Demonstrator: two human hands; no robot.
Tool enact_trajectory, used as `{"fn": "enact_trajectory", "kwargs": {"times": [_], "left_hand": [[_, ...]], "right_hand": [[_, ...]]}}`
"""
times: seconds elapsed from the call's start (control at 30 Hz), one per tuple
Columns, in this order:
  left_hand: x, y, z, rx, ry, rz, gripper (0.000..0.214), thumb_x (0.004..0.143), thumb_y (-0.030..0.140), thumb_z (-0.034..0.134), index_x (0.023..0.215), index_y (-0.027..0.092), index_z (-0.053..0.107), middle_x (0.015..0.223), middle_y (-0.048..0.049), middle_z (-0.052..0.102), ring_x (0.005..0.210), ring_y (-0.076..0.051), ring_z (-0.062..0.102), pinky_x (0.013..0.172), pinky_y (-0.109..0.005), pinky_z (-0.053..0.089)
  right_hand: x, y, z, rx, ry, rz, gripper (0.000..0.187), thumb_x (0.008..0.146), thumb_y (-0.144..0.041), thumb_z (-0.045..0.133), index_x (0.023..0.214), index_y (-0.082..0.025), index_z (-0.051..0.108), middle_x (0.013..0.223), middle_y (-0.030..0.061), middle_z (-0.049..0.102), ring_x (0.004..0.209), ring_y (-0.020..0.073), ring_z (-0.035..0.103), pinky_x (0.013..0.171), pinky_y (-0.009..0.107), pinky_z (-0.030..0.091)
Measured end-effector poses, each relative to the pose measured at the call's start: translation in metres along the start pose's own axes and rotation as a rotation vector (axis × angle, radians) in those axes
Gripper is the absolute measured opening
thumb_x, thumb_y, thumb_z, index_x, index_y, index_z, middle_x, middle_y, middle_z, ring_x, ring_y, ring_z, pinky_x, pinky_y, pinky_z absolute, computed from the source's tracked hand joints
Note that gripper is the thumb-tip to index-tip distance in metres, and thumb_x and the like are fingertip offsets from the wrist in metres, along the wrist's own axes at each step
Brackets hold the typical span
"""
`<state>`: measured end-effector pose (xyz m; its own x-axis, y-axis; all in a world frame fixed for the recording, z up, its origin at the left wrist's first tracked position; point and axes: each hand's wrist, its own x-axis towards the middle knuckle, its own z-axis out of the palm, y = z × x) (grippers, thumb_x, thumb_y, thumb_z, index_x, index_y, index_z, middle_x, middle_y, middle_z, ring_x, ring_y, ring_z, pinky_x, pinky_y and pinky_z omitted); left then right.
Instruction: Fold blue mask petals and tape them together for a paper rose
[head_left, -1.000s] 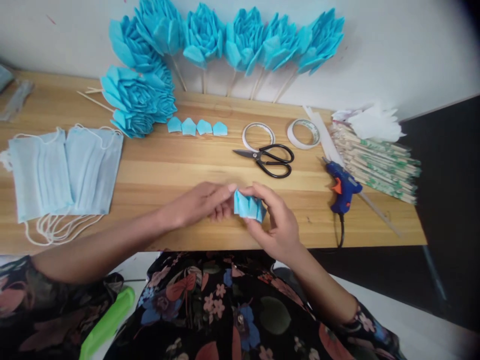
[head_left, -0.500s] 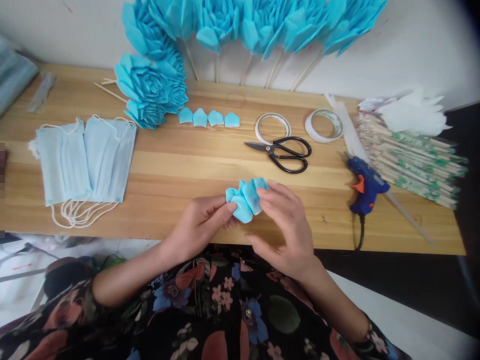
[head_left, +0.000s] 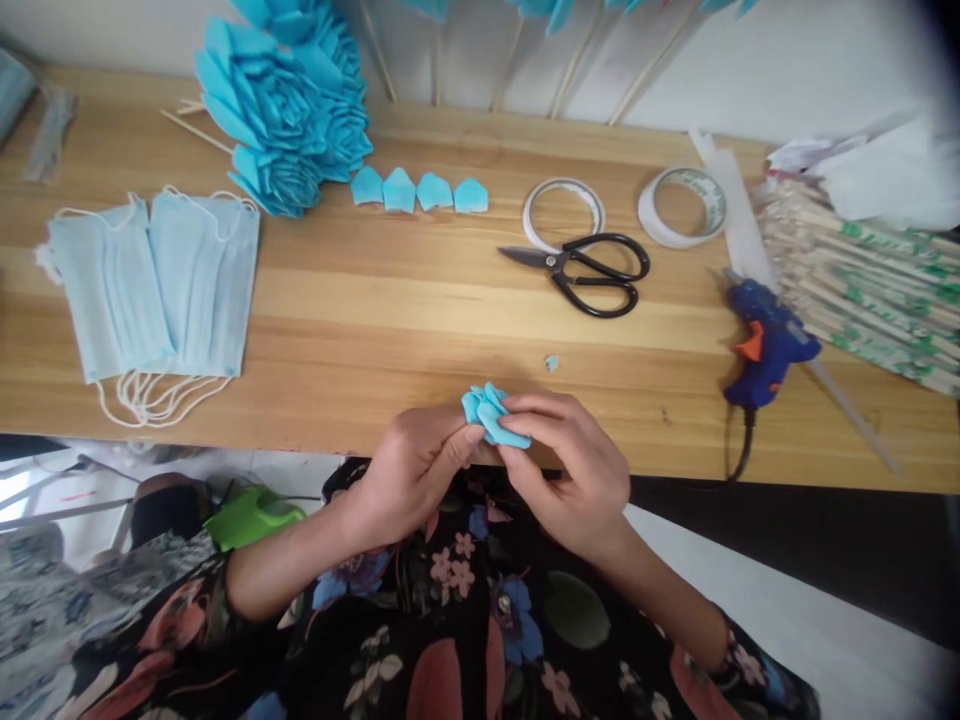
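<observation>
Blue folded fabric, a small bundle of petals (head_left: 491, 417), sits pinched between our two hands at the lower middle of the frame, right over the near edge of the wooden table (head_left: 390, 320). Our left hand (head_left: 416, 470) closes thumb and fingertips on its left side; our right hand (head_left: 577, 465) clasps it from the right, fingers curled over the top. Half a second ago the bundle was wider and held farther up over the wood; now we have drawn it toward our lap and squeezed it tighter, so the petals look more gathered, and we judge the shaping of this bloom to be moving along.

Just beyond the hands a tiny blue scrap (head_left: 551, 362) lies on the wood, which was not in sight earlier. Further up, right of centre, lie the black scissors (head_left: 585, 275), with two tape rolls (head_left: 682, 206) behind them. The blue glue gun (head_left: 765, 345) rests at the right, beside a stack of wrapped chopsticks (head_left: 862, 290). At the left lie pale face masks (head_left: 150, 285) with their loops trailing. Farthest back, four cut petals (head_left: 420, 191) stand in a row next to finished blue flowers (head_left: 281, 100) in the upper left.
</observation>
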<state>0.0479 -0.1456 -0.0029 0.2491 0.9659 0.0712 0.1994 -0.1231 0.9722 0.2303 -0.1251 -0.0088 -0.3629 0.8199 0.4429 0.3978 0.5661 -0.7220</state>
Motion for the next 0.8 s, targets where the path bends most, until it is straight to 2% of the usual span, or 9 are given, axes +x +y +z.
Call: {"fn": "enact_trajectory", "kwargs": {"times": [0.2, 0.37, 0.5, 0.67, 0.73, 0.8], "left_hand": [[0.001, -0.004, 0.001, 0.199, 0.029, 0.123, 0.028, 0.100, 0.015, 0.051, 0.072, 0.016, 0.051, 0.062, 0.0043, 0.045, 0.057, -0.008, 0.038, 0.055, -0.022, 0.030], [0.003, -0.007, 0.001, 0.229, 0.037, 0.125, 0.033, 0.099, 0.013, 0.051, 0.067, 0.016, 0.043, 0.061, 0.0055, 0.037, 0.056, -0.007, 0.033, 0.054, -0.023, 0.026], [0.004, -0.009, 0.000, 0.232, 0.070, 0.088, 0.039, 0.100, 0.016, 0.049, 0.063, 0.017, 0.038, 0.059, 0.0056, 0.033, 0.054, -0.007, 0.029, 0.053, -0.024, 0.025], [0.000, -0.010, -0.005, 0.210, 0.061, -0.078, 0.044, 0.104, 0.031, 0.045, 0.063, 0.017, 0.051, 0.057, 0.0014, 0.050, 0.053, -0.009, 0.041, 0.053, -0.023, 0.033], [-0.001, -0.009, -0.008, 0.154, 0.051, -0.133, 0.046, 0.105, 0.037, 0.043, 0.066, 0.016, 0.056, 0.061, -0.0013, 0.058, 0.056, -0.011, 0.048, 0.056, -0.024, 0.038], [-0.001, -0.007, -0.010, 0.060, 0.023, -0.153, 0.050, 0.106, 0.044, 0.037, 0.072, 0.015, 0.062, 0.069, -0.0041, 0.065, 0.062, -0.013, 0.056, 0.062, -0.025, 0.045]], "right_hand": [[-0.001, 0.001, 0.005, 0.017, 0.037, 0.109, 0.033, 0.086, -0.007, 0.068, 0.115, -0.022, 0.064, 0.105, 0.0053, 0.074, 0.096, 0.0178, 0.071, 0.084, 0.033, 0.059], [-0.004, 0.003, 0.007, 0.147, 0.053, 0.269, 0.034, 0.090, -0.006, 0.063, 0.116, -0.027, 0.065, 0.103, 0.0008, 0.072, 0.092, 0.0153, 0.068, 0.082, 0.031, 0.057], [-0.005, 0.005, 0.010, 0.261, 0.145, 0.409, 0.028, 0.093, -0.011, 0.061, 0.114, -0.028, 0.067, 0.099, 0.0000, 0.069, 0.089, 0.0141, 0.065, 0.079, 0.029, 0.056], [-0.006, 0.013, 0.012, 0.477, 0.193, 0.600, 0.024, 0.095, -0.022, 0.062, 0.117, -0.030, 0.065, 0.094, -0.0006, 0.067, 0.084, 0.0140, 0.065, 0.074, 0.028, 0.057], [-0.007, 0.014, 0.012, 0.487, 0.187, 0.624, 0.024, 0.095, -0.025, 0.062, 0.118, -0.029, 0.064, 0.094, 0.0002, 0.066, 0.084, 0.0150, 0.065, 0.074, 0.029, 0.058], [-0.007, 0.012, 0.011, 0.445, 0.185, 0.587, 0.023, 0.094, -0.022, 0.062, 0.116, -0.028, 0.064, 0.092, 0.0006, 0.066, 0.082, 0.0150, 0.065, 0.073, 0.029, 0.058]]}}
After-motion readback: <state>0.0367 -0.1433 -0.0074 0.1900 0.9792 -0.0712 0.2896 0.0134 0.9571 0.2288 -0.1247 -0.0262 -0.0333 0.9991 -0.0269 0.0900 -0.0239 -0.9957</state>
